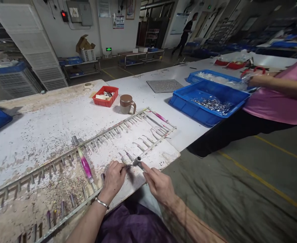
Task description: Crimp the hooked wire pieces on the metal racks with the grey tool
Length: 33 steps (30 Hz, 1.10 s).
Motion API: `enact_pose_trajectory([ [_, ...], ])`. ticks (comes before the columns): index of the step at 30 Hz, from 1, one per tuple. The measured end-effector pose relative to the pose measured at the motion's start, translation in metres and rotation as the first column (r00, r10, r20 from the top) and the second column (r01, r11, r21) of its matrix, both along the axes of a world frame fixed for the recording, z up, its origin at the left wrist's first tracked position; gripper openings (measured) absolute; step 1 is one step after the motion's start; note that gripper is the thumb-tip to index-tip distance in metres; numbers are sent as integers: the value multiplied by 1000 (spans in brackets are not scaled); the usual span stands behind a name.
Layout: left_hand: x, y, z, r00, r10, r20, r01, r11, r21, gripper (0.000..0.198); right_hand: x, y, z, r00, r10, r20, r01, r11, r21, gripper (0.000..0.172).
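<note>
Hands (114, 177) (158, 182) pinch small metal piece (137, 161) near table edge (172, 158).

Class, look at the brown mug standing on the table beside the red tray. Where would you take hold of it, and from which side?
Grip the mug by its handle, which sticks out on its right side toward the blue bin. It stands upright with that side free, so coming in from the right is probably easiest. The red tray sits close on its left, leaving less room there.
</note>
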State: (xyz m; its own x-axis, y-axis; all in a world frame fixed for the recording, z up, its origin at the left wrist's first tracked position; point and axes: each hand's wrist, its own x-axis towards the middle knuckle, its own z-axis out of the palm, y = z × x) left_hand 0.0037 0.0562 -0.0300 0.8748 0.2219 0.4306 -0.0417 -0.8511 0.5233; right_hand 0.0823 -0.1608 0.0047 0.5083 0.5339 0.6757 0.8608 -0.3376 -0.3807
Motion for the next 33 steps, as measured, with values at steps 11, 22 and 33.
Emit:
enact_pose_trajectory([
  [11,1,1,-4,1000,12,13,-12,1000,-22,15,5,0,5,999,48,24,-48,999,6,57],
  [22,3,-2,-6,998,45,38,-44,999,-23,17,3,-4,2,999,-32,33,32,999,17,59],
  [33,3,-2,-9,998,60,34,-61,997,40,19,5,0,-1,1000,-9,17,7,996,87,60],
])
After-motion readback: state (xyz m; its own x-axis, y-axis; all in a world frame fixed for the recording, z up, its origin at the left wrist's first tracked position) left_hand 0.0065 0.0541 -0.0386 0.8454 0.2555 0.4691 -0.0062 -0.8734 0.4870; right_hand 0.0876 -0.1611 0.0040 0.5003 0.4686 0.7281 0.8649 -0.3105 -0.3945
